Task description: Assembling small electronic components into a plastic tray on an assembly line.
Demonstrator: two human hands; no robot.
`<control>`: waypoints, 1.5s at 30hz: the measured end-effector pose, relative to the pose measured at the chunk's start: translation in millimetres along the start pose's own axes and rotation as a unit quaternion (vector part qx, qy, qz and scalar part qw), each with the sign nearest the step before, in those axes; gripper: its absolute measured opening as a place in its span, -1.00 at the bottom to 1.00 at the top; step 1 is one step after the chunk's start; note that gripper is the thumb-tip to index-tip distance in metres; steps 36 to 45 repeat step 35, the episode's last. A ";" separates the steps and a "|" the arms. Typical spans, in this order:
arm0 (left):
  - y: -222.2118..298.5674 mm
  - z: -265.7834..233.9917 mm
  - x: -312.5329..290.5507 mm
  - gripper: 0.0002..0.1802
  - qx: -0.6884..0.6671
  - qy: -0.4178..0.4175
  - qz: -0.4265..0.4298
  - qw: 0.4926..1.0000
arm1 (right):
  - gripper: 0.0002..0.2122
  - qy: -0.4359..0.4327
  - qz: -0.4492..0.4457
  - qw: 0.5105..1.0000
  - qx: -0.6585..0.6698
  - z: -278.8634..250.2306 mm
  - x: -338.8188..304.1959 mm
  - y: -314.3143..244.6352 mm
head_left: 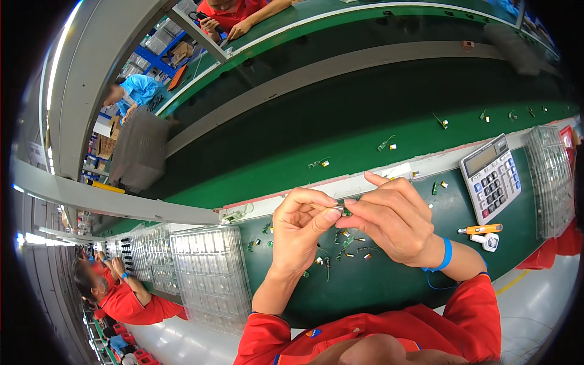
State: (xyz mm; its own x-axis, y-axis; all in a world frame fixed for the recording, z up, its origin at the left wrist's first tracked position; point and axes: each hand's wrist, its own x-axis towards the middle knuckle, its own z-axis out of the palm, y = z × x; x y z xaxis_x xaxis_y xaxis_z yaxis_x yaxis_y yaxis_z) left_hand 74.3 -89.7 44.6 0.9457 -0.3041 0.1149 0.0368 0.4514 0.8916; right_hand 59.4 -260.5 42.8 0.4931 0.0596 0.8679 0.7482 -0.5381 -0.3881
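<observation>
Above the green bench, my left hand [299, 230] and my right hand [394, 218] meet fingertip to fingertip. Both are closed in a pinch on one small circuit board [345, 212], green with a silvery part at its left end. My fingers cover most of it. A blue wrist strap [447, 254] circles my right wrist, with a thin blue cord hanging from it. Below and between my hands lie several loose small boards with wires [345, 244], scattered over the bench top [389, 286].
A calculator [491, 179], an orange-handled cutter [480, 229] and a white tool [486, 242] lie to the right. Clear plastic trays [210, 267] stand at the left, more [550, 182] at the far right. Beyond a pale ledge, a green conveyor belt [261, 179] carries spaced boards. Co-workers sit nearby.
</observation>
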 end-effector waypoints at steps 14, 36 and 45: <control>1.6 2.0 -4.5 -0.82 0.024 0.015 0.022 0.999 | -0.66 -0.017 -0.016 1.000 0.019 -3.8 1.3 -1.7; 2.0 -2.4 3.7 -0.84 0.101 -0.070 -0.017 0.992 | -0.70 -0.011 -0.009 1.000 0.024 -1.7 -0.9 2.2; 2.0 -2.4 3.7 -0.84 0.101 -0.070 -0.017 0.992 | -0.70 -0.011 -0.009 1.000 0.024 -1.7 -0.9 2.2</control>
